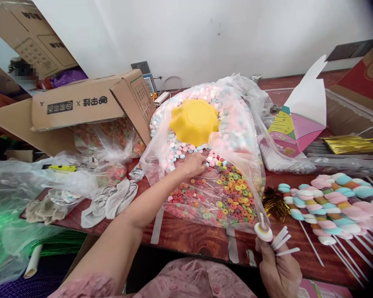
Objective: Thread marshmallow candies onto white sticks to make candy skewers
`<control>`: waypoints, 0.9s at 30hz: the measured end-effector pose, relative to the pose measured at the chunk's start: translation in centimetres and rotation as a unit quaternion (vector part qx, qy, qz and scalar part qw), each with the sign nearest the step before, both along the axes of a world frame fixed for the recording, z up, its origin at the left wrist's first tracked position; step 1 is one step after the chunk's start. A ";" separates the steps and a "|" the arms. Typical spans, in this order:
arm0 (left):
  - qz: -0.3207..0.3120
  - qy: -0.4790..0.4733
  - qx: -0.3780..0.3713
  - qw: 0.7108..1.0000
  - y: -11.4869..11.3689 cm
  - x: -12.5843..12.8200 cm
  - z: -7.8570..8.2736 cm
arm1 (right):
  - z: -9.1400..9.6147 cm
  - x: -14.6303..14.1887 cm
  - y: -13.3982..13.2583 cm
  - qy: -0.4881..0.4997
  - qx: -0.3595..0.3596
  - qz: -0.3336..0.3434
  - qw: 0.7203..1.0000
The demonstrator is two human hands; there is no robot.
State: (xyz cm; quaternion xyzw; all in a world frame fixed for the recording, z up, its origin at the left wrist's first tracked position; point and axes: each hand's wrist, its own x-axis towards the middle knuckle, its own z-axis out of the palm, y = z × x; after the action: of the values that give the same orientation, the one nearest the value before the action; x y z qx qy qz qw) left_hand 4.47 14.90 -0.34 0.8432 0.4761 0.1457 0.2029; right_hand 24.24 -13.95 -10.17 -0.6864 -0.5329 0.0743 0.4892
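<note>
My left hand [195, 164] reaches into a large clear plastic bag [202, 198], its fingers curled at the edge of a heap of small pink, white and blue marshmallows [236, 124]. Whatever is in its fingertips is hidden. Colourful ring-shaped candies [236, 190] lie nearer me in the same bag. At the table's front edge my right hand [278, 265] is closed around several white sticks [282, 240]. A few sweets are threaded on one upright stick, the lowest a white disc-like marshmallow [263, 231]. An upturned yellow wavy-edged bowl [196, 120] rests on the marshmallow heap.
Finished-looking marshmallow skewers [335, 203] are piled at the right, beside gold tinsel [276, 203]. Behind them stands a plastic bin with gold twist ties [349, 145]. An open cardboard box [81, 101] and grey gloves [110, 203] lie left. Another person is partly visible far left.
</note>
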 end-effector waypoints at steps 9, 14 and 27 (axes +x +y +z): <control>-0.010 0.009 0.042 0.999 0.3 0.2 -0.4 | 1.3 -0.7 0.3 -0.088 0.047 -0.015 0.995; 0.040 -0.064 0.026 0.997 2.4 -0.3 -0.2 | 0.8 -0.7 0.4 -0.118 0.058 -0.003 0.991; 0.008 -0.084 0.037 0.996 1.8 0.6 -2.1 | -0.3 -0.6 -0.4 -0.113 0.059 -0.001 0.992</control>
State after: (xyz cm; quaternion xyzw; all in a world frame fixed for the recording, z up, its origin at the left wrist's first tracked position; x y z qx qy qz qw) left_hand 5.05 16.70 -2.41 0.8310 0.4581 0.2352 0.2103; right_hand 23.68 -14.36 -10.46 -0.6606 -0.5875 -0.0356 0.4660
